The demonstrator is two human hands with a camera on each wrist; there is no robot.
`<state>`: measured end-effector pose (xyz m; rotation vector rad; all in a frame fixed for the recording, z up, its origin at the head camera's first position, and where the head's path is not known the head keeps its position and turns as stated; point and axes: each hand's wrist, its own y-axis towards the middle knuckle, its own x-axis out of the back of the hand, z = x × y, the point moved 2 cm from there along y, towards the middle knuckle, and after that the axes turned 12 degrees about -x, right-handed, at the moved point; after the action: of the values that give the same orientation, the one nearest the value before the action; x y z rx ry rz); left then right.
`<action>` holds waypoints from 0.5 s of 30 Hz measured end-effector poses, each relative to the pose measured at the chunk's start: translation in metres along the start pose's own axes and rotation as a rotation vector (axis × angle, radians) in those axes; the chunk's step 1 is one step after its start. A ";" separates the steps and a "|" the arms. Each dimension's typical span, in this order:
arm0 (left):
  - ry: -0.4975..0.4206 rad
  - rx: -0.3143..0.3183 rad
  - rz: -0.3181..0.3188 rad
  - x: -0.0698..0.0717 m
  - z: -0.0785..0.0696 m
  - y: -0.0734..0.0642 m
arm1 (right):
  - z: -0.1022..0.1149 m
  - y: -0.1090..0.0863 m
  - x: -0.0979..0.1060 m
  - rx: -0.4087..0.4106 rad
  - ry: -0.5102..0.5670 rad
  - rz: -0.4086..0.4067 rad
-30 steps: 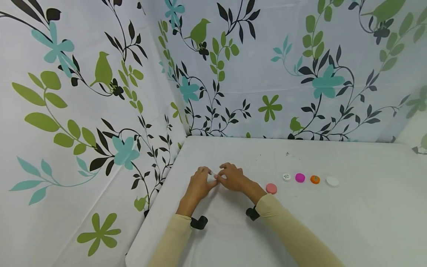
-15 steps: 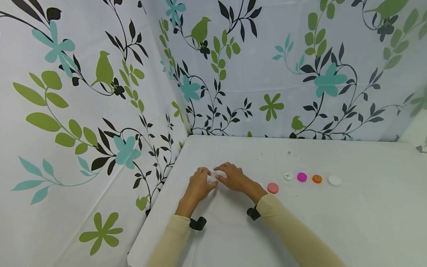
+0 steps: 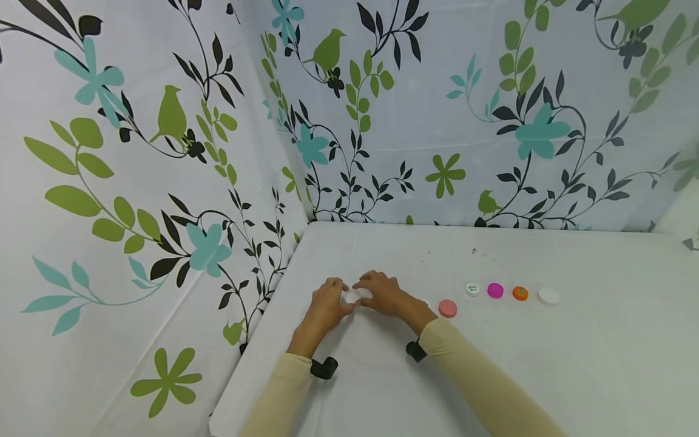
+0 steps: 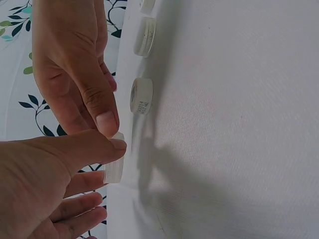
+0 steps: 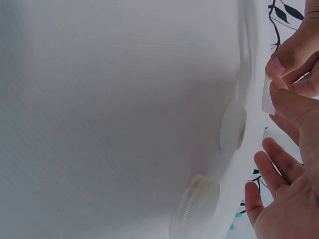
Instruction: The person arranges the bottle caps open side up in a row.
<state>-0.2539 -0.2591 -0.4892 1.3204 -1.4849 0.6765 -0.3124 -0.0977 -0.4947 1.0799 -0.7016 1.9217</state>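
A small whitish, see-through cap (image 3: 357, 295) is held between my two hands above the white table. My left hand (image 3: 326, 303) pinches its left side, and my right hand (image 3: 384, 294) pinches its right side. Seen from the left wrist, the cap (image 4: 114, 170) stands on edge, ribbed along its side, with both thumbs meeting at its top. The right wrist view shows only a sliver of the cap (image 5: 266, 97) beyond the fingers, while the other fingers of my right hand (image 5: 294, 199) spread away from it.
Right of my hands lie a pink cap (image 3: 448, 308), a white cap with green print (image 3: 472, 289), a magenta cap (image 3: 495, 291), an orange cap (image 3: 520, 294) and a plain white cap (image 3: 548, 297). Patterned cloth (image 3: 393, 152) hangs behind the table (image 3: 601, 340).
The cap between my hands, mostly hidden and edge-on a second ago, has turned so its flat face shows. My hands have shifted slightly towards me and spread a little apart.
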 end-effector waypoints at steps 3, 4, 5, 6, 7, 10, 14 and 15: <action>0.000 -0.009 0.003 0.000 0.000 -0.001 | 0.000 0.000 -0.003 -0.005 0.005 -0.002; 0.002 -0.011 0.003 0.000 0.000 -0.001 | 0.000 0.000 -0.003 -0.005 0.004 -0.003; 0.003 -0.014 0.004 -0.001 0.000 -0.002 | 0.000 0.000 -0.004 -0.006 0.007 -0.004; 0.003 -0.014 0.005 -0.001 0.000 -0.002 | 0.000 0.000 -0.005 -0.005 0.012 -0.009; 0.004 -0.015 0.004 -0.001 0.000 -0.002 | 0.000 0.000 -0.006 -0.005 0.012 -0.013; 0.010 -0.014 0.008 -0.003 0.001 -0.002 | -0.001 0.001 -0.009 -0.003 0.001 -0.027; 0.036 -0.013 0.022 -0.006 0.002 -0.002 | -0.002 0.002 -0.013 -0.006 -0.016 -0.036; 0.041 -0.011 0.026 -0.007 0.002 -0.002 | -0.002 0.002 -0.013 -0.008 -0.017 -0.036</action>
<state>-0.2537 -0.2588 -0.4968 1.2736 -1.4731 0.7070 -0.3110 -0.1022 -0.5078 1.0979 -0.6934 1.8797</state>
